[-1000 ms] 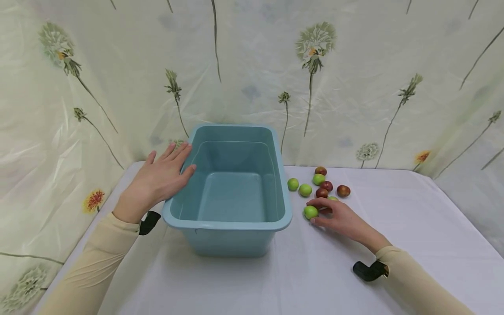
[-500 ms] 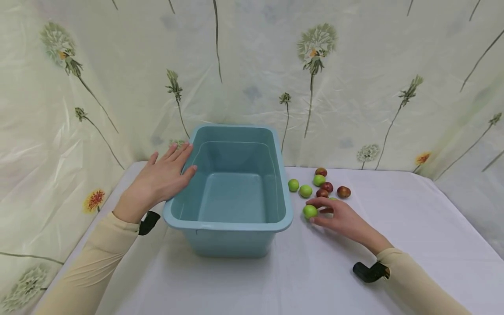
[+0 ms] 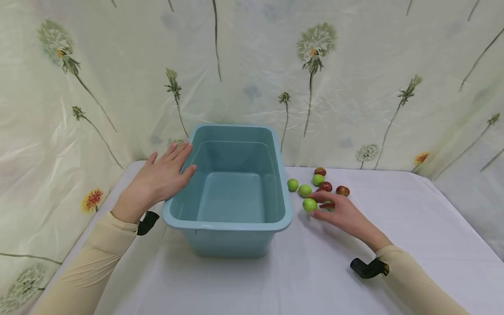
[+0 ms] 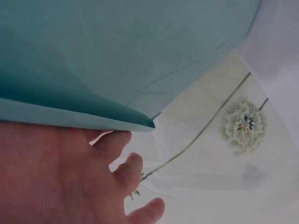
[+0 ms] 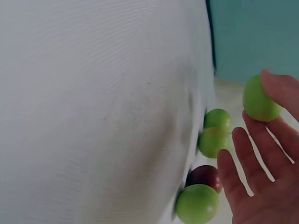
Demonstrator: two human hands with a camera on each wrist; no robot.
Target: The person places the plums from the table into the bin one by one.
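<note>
A small, smooth, round green fruit (image 3: 309, 205) is pinched between the thumb and fingertips of my right hand (image 3: 344, 216), just off the table; in the right wrist view this green fruit (image 5: 258, 99) shows with the other fingers extended below it. My left hand (image 3: 159, 179) rests with fingers spread on the left rim of a light blue plastic basin (image 3: 227, 226). From below, the left wrist view has the left hand (image 4: 70, 172) against the rim's underside. No fruit shows inside the basin.
Right of the basin lie several loose fruits, some green (image 3: 305, 190) and some dark red-brown (image 3: 343, 190). One green fruit is partly hidden behind my right hand. A white cloth (image 3: 315, 280) covers the table, and a dandelion-patterned sheet (image 3: 252, 65) hangs behind.
My right hand has lifted the pinched green fruit slightly up from the tablecloth. The left hand and the basin have not moved.
</note>
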